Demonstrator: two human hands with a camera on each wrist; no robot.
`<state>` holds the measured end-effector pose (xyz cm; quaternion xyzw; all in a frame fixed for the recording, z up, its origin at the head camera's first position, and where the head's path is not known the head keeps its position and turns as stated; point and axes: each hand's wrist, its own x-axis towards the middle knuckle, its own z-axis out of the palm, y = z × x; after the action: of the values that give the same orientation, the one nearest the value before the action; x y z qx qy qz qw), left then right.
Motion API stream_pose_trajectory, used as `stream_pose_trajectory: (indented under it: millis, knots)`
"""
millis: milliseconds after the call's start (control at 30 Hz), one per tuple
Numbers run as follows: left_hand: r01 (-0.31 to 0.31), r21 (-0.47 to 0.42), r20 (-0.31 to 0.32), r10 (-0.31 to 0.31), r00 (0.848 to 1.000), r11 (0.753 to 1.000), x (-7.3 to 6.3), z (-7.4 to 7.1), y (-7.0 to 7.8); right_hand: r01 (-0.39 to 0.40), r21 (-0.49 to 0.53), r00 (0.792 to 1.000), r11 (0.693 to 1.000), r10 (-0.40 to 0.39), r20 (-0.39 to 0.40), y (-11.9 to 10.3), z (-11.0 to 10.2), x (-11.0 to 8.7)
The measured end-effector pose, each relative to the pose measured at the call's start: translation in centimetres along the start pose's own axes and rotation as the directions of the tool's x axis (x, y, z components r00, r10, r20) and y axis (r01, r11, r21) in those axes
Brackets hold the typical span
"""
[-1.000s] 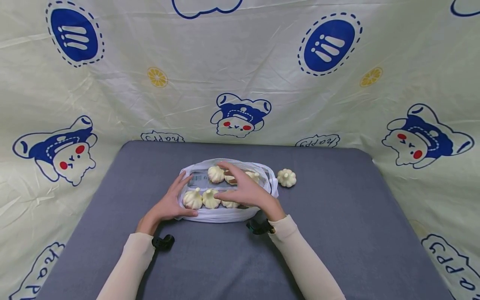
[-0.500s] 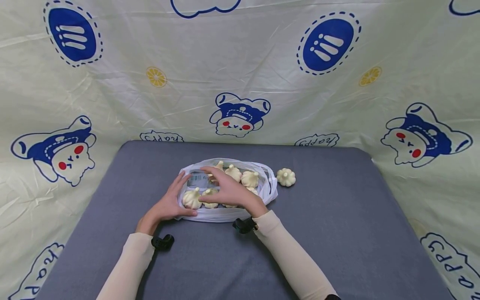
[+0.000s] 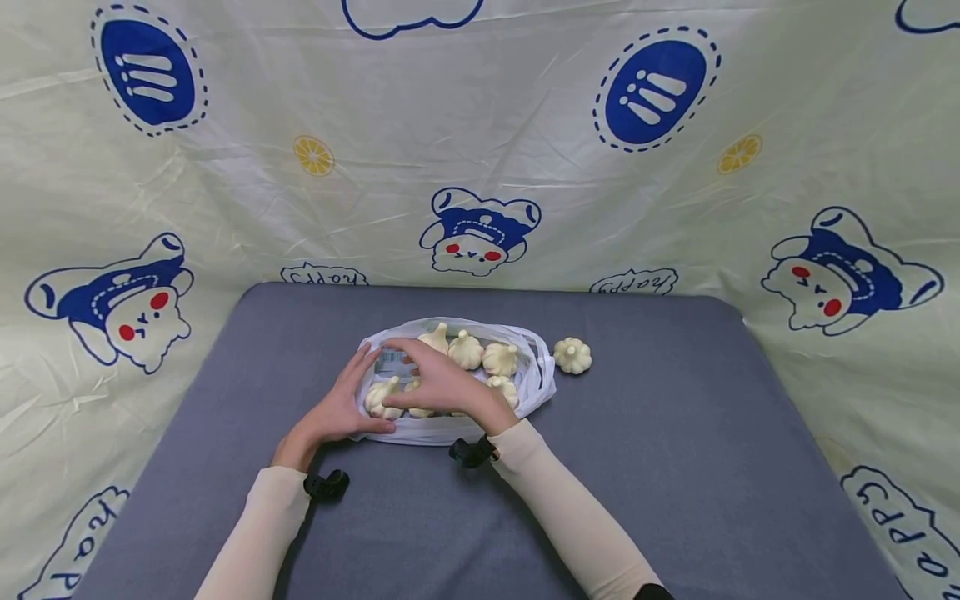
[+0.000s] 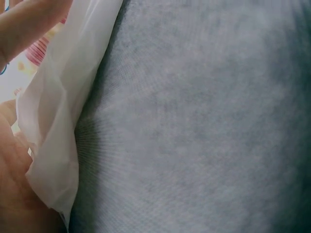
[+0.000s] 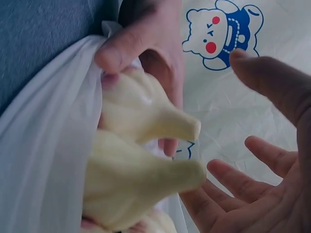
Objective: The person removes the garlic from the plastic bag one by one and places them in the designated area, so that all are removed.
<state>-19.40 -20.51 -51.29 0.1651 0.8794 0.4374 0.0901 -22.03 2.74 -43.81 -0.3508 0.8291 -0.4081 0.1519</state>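
A white plastic bag [image 3: 427, 432] sits with its mouth spread wide, several garlic bulbs [image 3: 498, 360] inside it. My left hand [image 3: 341, 408] holds the bag's left end, thumb on the near rim and fingers towards the far rim. Over the bag's left half hovers my right hand [image 3: 442, 379], fingers and thumb apart, gripping nothing and covering some bulbs. In the right wrist view, two garlic bulbs [image 5: 141, 109] stand stem-out near the left thumb, apart from the right fingers. The left wrist view shows only a fold of the bag and parts of the left hand.
One loose garlic bulb [image 3: 573, 356] lies on the grey-covered table [image 3: 712, 467], just right of the bag. A barcode label [image 3: 392, 362] shows in the bag's left part. Behind the table hangs a printed curtain [image 3: 510, 108].
My right hand has moved left from the bag's right half to its left half, uncovering bulbs at the right. The left hand, the bag and the loose bulb look unmoved.
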Motion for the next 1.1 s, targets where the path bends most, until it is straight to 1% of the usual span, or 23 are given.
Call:
stream_pose_trajectory:
  millis: [200,300,500,767,900,1000,1100]
  knots:
    - [-0.002,-0.006,-0.002,0.002,1.000,1.000,0.0,0.1,0.0,0.002,0.012,1.000,1.000,-0.002,0.015,-0.4,0.7,0.5]
    - [-0.001,-0.020,-0.004,0.001,1.000,1.000,0.0,0.1,0.0,0.005,-0.010,1.000,1.000,-0.004,0.021,-0.5,1.0,0.8]
    - [-0.002,-0.029,-0.009,0.002,1.000,1.000,0.0,0.1,0.0,0.010,-0.087,1.000,0.996,-0.009,0.021,-0.3,1.5,1.3]
    - [-0.003,-0.035,0.000,0.003,1.000,0.999,0.0,0.0,0.0,-0.026,-0.112,0.999,0.993,0.029,0.027,0.3,2.1,1.7]
    - [-0.021,-0.025,-0.008,0.021,1.000,0.999,0.0,0.0,0.0,-0.041,-0.133,0.998,0.990,0.046,0.031,0.2,2.0,1.7]
    - [-0.018,-0.016,-0.007,0.018,1.000,1.000,0.0,0.0,-0.1,-0.052,-0.151,0.998,0.987,0.057,0.025,0.0,2.0,1.7]
    - [-0.006,-0.024,-0.004,0.006,1.000,1.000,0.0,0.0,-0.1,-0.039,-0.169,0.999,0.985,0.040,0.003,-0.6,2.0,1.7]
